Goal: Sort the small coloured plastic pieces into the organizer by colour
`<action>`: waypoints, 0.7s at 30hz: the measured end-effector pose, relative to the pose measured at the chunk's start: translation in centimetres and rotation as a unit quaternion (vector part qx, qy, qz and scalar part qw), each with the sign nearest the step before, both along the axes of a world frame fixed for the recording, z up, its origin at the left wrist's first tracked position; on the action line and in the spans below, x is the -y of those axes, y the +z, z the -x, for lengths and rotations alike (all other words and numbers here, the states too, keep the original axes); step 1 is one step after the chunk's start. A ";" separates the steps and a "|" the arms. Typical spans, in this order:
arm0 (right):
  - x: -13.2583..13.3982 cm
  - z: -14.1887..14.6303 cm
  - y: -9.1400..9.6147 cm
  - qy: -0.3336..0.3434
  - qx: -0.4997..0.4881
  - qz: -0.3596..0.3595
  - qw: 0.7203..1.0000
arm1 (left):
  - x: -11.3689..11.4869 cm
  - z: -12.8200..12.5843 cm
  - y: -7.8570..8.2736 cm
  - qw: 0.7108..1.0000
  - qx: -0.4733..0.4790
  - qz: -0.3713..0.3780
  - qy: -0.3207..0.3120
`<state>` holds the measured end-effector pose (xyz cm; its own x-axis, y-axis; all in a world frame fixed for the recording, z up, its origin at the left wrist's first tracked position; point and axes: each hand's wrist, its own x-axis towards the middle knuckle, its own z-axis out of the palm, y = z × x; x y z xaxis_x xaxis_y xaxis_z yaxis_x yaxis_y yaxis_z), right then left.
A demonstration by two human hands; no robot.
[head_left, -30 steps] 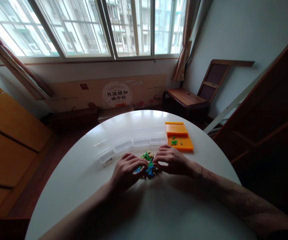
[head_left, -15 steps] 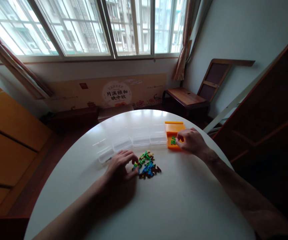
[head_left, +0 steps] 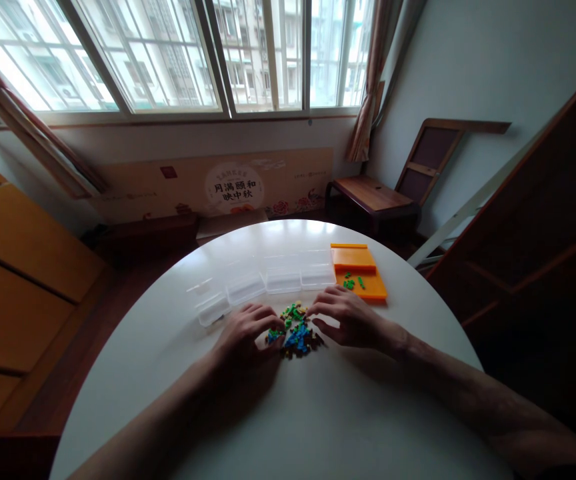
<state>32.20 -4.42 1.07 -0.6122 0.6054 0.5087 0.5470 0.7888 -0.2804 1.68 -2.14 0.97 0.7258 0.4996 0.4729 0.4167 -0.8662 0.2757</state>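
A pile of small bricks (head_left: 295,332) is lying near the middle of the white table (head_left: 318,413).
The left hand (head_left: 245,333) is resting at the pile's left edge, fingers curled; I cannot tell if it is pinching a piece. The right hand (head_left: 348,317) is touching the right edge, fingers spread apart. Clear boxes (head_left: 281,280) and an orange tray (head_left: 368,285) are standing behind.

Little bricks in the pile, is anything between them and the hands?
No, nothing visible. The left hand and the right hand rest on the white table at either side of the pile of little bricks, fingertips right at its edge. The clear boxes and the orange tray lie beyond the pile, not between.
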 end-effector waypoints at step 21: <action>0.4 1.3 -1.8 0.026 0.012 0.023 0.999 | -0.3 0.0 -0.4 0.999 0.011 -0.020 -0.047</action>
